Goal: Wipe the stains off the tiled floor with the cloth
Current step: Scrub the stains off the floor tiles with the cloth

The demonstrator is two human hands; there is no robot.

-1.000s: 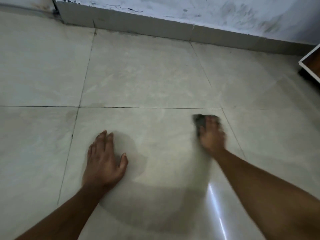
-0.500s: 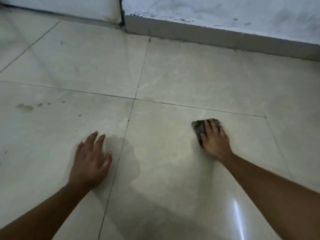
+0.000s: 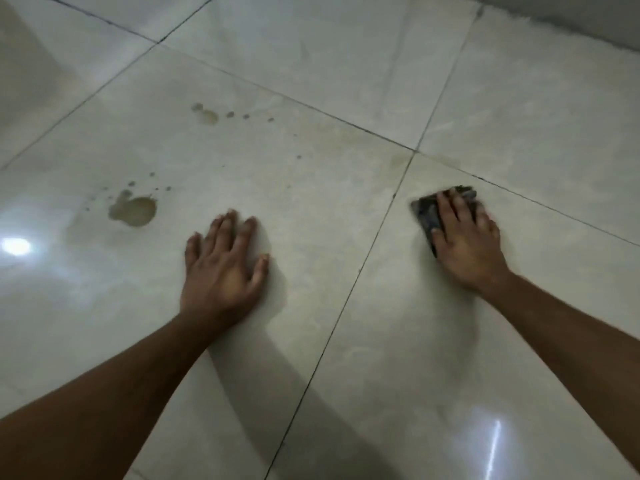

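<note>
Wiping the tiled floor [image 3: 346, 81] calls for flat, even pressure, so we keep the right hand [image 3: 465, 242] laid palm-down on the cloth [image 3: 426, 213], fingers spread over it and pressing it against the tile. The hand pins the cloth rather than gripping it. The cloth lies on the tile to the right of a grout line [image 3: 374, 244], near the crossing of four tiles, and its dark edge shows to the left of and beyond the fingers.

We rest the left hand [image 3: 223, 268] on the neighbouring tile, open, fingers splayed, palm flat on the floor and holding nothing; we judge it to be a support for body weight.

The large brown stain [image 3: 133, 211] lies to the left of the left hand, with small droplets around it. A second, smaller stain [image 3: 207, 116] sits farther away, with a row of spots trailing to its right. Both are well apart from the cloth, so we judge that this part of the task remains to be done.

Handling notes, as judgement only:
- The cloth looks small, soft and limp. It is likely to bunch or fold under a sideways push, so we cover most of it with the palm and fingers.
- The tile is glossy and reflects the lights. We expect it to be slippery, more so where wet, so the supporting hand may slide.
- The stains may smear if the cloth is already soiled.
</note>
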